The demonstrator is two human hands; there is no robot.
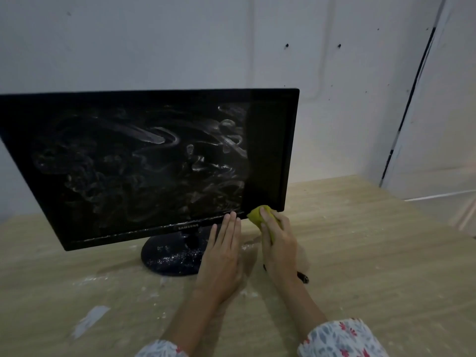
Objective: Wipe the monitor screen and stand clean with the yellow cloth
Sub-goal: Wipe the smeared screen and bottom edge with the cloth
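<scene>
A black monitor [144, 161] stands on a wooden table, its screen smeared with white dust except for a clean dark strip along the right side. Its round black stand [167, 256] is speckled with white powder. My right hand [277, 243] grips the bunched yellow cloth [260, 215] against the monitor's lower right corner. My left hand [224, 253] lies flat with straight fingers, its fingertips touching the bottom bezel beside the stand.
The wooden table [360, 253] carries scattered white powder and a white smear [88, 320] at the front left. A small dark object [302, 276] lies behind my right wrist. A white wall rises behind, with a panel at the right.
</scene>
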